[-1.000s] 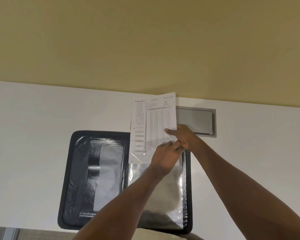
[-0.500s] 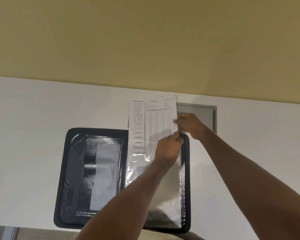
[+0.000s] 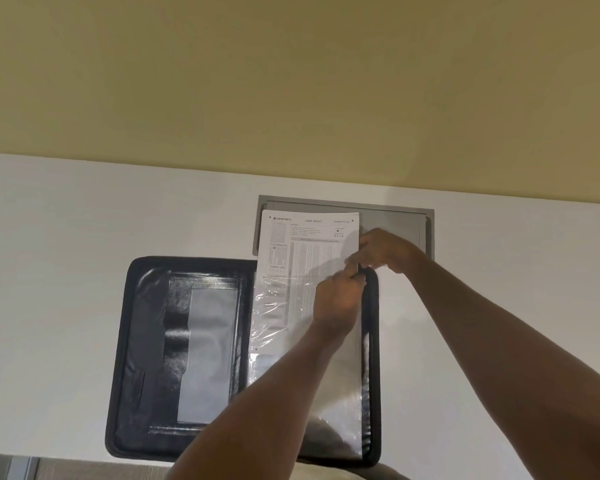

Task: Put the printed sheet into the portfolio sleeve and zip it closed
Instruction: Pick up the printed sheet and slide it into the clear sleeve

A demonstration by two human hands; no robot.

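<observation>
Desk (image 3: 84, 244): hands (image 3: 355, 271) pinch sheet's (image 3: 309, 247) right edge.

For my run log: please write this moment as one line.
printed sheet: lower part inside clear sleeve | left hand: pinches sleeve corner | right hand: pinches sheet edge | portfolio: open

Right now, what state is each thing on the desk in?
printed sheet, half inserted, top sticking out
clear sleeve, sheet partway in
portfolio, lying open, unzipped
left hand, pinches the sleeve's top edge
right hand, pinches the sheet's right edge
grey desk hatch, lid down
</observation>
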